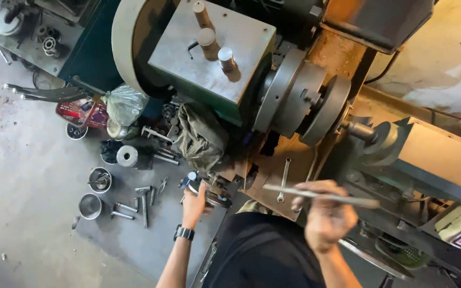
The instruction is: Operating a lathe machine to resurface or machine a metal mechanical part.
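Two steel cups [96,193] stand on the floor; the upper one holds small metal parts. The right hand [324,216], blurred, has its grip closed on a long rod [321,196]. The left hand [194,201] clasps a knob [192,176], its fingers hidden.

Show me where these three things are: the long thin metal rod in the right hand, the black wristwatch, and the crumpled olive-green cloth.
long thin metal rod [321,196], head view, on the middle of its shaft.
black wristwatch [184,232], head view, on its band at the left wrist.
crumpled olive-green cloth [201,136], head view, on its central folds.

A metal workshop: lathe [294,101] beyond the fingers, wrenches [144,200] and steel cups [90,206] strewn on the grimy floor [22,176] left of them.
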